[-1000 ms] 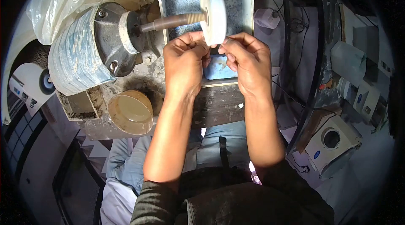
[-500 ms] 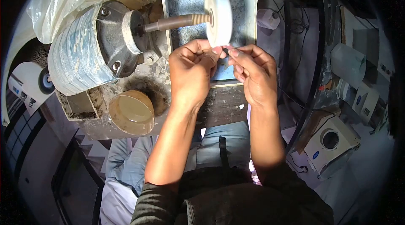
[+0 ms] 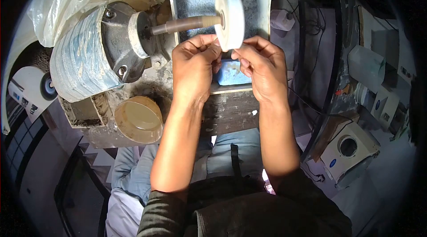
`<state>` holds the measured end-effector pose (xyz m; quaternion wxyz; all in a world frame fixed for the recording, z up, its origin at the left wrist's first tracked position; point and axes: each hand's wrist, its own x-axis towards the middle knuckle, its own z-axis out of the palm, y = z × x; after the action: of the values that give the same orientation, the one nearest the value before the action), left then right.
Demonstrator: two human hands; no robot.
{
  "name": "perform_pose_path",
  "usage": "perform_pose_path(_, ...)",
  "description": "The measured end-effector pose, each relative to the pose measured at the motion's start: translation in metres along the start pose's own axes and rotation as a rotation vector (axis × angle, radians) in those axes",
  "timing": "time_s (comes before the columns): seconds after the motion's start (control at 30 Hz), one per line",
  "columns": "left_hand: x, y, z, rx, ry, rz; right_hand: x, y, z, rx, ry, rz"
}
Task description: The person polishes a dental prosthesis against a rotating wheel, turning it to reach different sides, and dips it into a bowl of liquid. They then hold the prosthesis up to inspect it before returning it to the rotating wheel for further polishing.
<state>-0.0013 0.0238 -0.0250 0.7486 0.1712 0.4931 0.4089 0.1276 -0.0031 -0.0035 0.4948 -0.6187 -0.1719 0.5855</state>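
A white wheel [image 3: 232,20] sits on the end of a threaded shaft [image 3: 187,24] that runs from a blue-grey motor [image 3: 84,50]. My left hand [image 3: 194,66] is closed in a pinch just left of the wheel's lower edge. On the other side, my right hand [image 3: 265,68] is also pinched, its fingertips by the wheel's bottom. Whatever the fingertips hold is too small or hidden behind the wheel to name. Between my hands, below the wheel, lies a blue block [image 3: 232,73].
A round tub of cloudy liquid [image 3: 138,119] stands at the bench's left front, beside a square dirty box [image 3: 84,111]. Plastic sheeting [image 3: 66,1] hangs at upper left. A pale machine housing [image 3: 349,150] is at lower right.
Both hands have shifted slightly left and up, and their fingertips are farther apart, now on either side of the wheel's bottom. More of the blue block shows between them.
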Motion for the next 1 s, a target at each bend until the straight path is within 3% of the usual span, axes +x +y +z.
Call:
perform_pose_path(0.43,-0.014,0.003,-0.002,0.056,0.037,0.118,-0.006,0.011,-0.001,-0.182,-0.129,-0.199)
perform_pose_path(0.9,-0.022,-0.01,0.001,-0.126,-0.051,0.18,-0.014,0.01,-0.009,-0.784,-0.062,-0.894)
perform_pose_path(1.0,-0.023,-0.017,0.004,-0.249,-0.045,0.16,-0.015,0.01,-0.011,-0.851,-0.044,-0.94)
